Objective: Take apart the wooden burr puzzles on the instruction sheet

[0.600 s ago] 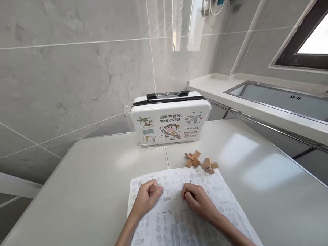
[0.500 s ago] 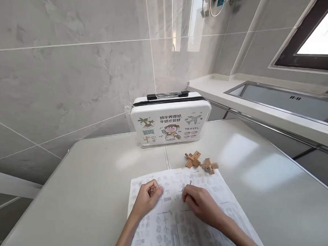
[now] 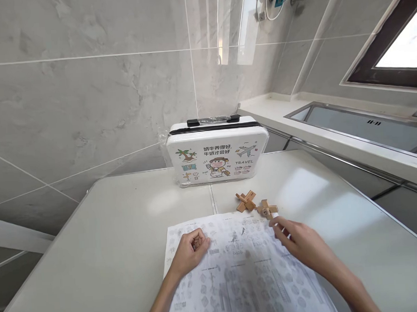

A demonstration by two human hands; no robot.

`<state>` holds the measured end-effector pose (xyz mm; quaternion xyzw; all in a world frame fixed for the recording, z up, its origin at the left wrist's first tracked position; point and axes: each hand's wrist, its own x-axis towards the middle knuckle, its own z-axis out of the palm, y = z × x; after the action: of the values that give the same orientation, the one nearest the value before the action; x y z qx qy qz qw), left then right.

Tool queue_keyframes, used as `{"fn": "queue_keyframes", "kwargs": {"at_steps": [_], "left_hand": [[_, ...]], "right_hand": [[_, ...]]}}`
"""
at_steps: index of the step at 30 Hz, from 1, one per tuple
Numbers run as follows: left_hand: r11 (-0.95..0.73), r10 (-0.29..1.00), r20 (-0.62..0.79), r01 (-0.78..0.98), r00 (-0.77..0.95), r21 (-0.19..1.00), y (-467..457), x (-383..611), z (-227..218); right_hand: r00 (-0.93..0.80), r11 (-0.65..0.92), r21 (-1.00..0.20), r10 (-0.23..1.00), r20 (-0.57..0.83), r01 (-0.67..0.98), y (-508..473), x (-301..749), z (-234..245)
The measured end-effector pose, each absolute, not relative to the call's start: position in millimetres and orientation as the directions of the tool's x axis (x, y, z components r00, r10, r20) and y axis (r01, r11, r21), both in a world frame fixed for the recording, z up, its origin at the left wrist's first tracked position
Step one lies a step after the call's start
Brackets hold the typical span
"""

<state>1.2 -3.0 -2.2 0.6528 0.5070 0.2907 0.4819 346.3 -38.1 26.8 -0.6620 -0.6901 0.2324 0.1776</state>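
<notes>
A large printed paper sheet (image 3: pixel 242 275), covered in small diagrams, lies on the table in front of me. My left hand (image 3: pixel 190 250) rests on its left part, fingers curled in a loose fist with nothing visible inside. At the sheet's upper right corner, my right hand (image 3: pixel 293 237) pinches the paper between thumb and fingers. Just beyond those fingertips sits a cross-shaped wooden puzzle (image 3: pixel 266 211). A second wooden puzzle (image 3: pixel 246 201), made of interlocked pieces, lies to its left, close by.
A white case (image 3: pixel 217 158) with cartoon prints, a black handle and clear plastic wrap stands at the back of the pale table (image 3: pixel 104 245), by the tiled wall. On the right runs a counter (image 3: pixel 276 108) with a sink (image 3: pixel 353 125), under a window.
My right hand has moved right and away from me, from the sheet's middle to its upper right corner. The left hand has barely shifted.
</notes>
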Motion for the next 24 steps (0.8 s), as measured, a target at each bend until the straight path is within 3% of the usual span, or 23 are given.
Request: {"fn": "queue_keyframes", "kwargs": {"at_steps": [4, 9, 16, 24], "left_hand": [[-0.043, 0.939, -0.101, 0.404, 0.329, 0.914, -4, 3, -2], [-0.080, 0.903, -0.131, 0.460, 0.409, 0.885, -14, 9, 10], [-0.081, 0.919, -0.154, 0.556, 0.363, 0.827, -52, 19, 21], [0.082, 0.967, -0.190, 0.494, 0.172, 0.865, -102, 36, 18]], "right_hand": [[0.134, -0.134, -0.554, 0.990, -0.041, 0.822, -27, 354, 21], [0.244, -0.233, -0.538, 0.968, -0.051, 0.810, -12, 360, 11], [0.190, -0.212, -0.551, 0.977, -0.097, 0.807, 5, 369, -8], [0.133, -0.112, -0.578, 0.991, -0.005, 0.809, -33, 360, 4]]}}
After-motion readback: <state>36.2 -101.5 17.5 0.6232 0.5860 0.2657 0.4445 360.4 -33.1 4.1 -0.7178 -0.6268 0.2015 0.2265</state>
